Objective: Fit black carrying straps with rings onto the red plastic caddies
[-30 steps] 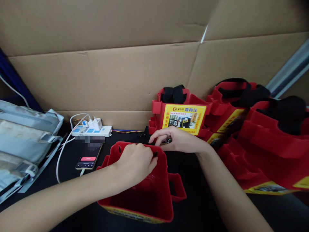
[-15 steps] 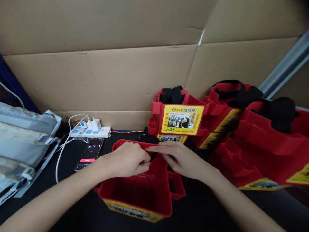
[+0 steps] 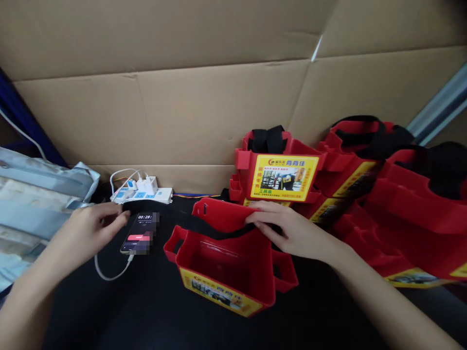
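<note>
A red plastic tool box [image 3: 226,262] with a yellow printed label stands on the black table, its open top towards me. Across it runs a black strap [image 3: 204,227], sagging between my hands. Out to the left, my left hand [image 3: 97,226] pinches one end of the strap above the phone. My right hand [image 3: 279,221] is at the box's back right edge, fingers closed around the strap there and touching the raised back wall. A slot shows in the left part of that back wall.
More red tool boxes [image 3: 284,177] with black straps are stacked at the back and along the right. A phone [image 3: 140,233] on a white cable lies left of the box, before a power strip [image 3: 146,194]. A pale bag [image 3: 36,204] sits far left; cardboard [image 3: 182,121] stands behind.
My left hand has moved from the box's back wall out to the left, drawing the strap's end with it. The box has shifted slightly right in view; my right hand stays by its back edge.
</note>
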Action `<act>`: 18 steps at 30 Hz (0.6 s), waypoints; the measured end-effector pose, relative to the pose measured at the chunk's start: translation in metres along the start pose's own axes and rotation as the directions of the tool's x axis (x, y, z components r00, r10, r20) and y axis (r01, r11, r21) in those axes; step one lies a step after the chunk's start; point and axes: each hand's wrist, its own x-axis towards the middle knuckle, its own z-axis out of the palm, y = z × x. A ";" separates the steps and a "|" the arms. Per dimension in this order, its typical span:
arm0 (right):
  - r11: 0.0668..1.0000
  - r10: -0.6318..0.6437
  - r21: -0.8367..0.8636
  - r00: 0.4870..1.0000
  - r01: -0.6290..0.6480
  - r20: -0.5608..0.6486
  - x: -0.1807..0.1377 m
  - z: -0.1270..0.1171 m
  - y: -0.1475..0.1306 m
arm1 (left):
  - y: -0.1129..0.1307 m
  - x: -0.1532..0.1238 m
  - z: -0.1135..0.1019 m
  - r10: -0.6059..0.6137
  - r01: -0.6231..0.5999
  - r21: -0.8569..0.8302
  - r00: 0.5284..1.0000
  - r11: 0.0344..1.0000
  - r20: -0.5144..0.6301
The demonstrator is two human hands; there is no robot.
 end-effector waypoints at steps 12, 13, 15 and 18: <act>0.995 0.044 0.089 0.998 -0.049 0.050 0.006 0.001 -0.007 | 0.143 0.015 0.078 0.591 -0.548 -0.240 0.787 0.801 0.178; 0.995 0.044 0.089 0.997 -0.049 0.057 0.006 0.001 -0.007 | 0.144 0.017 0.080 0.601 -0.543 -0.275 0.768 0.794 0.219; 0.995 0.039 0.085 0.996 -0.046 0.076 0.006 -0.001 -0.007 | 0.129 0.022 0.072 0.631 -0.541 -0.345 0.732 0.767 0.256; 0.996 0.026 0.077 0.996 -0.033 0.089 0.004 -0.003 -0.006 | 0.074 0.021 0.040 0.611 -0.555 -0.274 0.766 0.785 0.198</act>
